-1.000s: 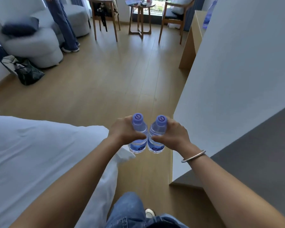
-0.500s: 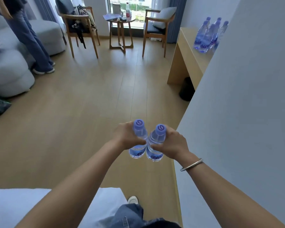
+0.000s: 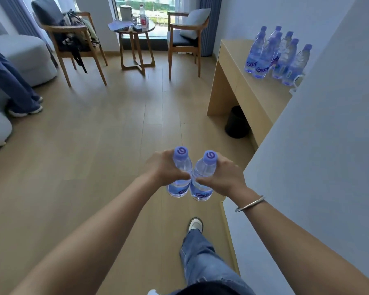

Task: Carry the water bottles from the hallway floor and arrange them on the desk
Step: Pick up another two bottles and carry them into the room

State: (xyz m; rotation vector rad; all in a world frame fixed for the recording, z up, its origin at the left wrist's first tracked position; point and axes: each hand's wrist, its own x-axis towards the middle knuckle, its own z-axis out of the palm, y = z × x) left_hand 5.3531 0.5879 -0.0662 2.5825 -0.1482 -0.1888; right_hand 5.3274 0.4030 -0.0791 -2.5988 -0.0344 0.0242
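Left hand [image 3: 165, 170] and right hand [image 3: 218, 177] each grip one upright water bottle [image 3: 180, 173], bottles touching; the desk [image 3: 239, 81], with bottles clustered at its far wall edge, lies ahead-right, nearer the right hand

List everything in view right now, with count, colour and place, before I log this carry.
carried bottles: 2, clear with lilac caps, one in each hand.
desk bottles: at least 7, same kind, upright on the desk.
desk: 1, light wood, right wall.
bin: 1, black, under the desk.
chairs: 2, wood, by the window.
side table: 1, wood, between the chairs.
sofa: 1, pale grey, left.
bystander's legs: blue trousers, left.
left hand: grips one bottle.
right hand: grips the other.
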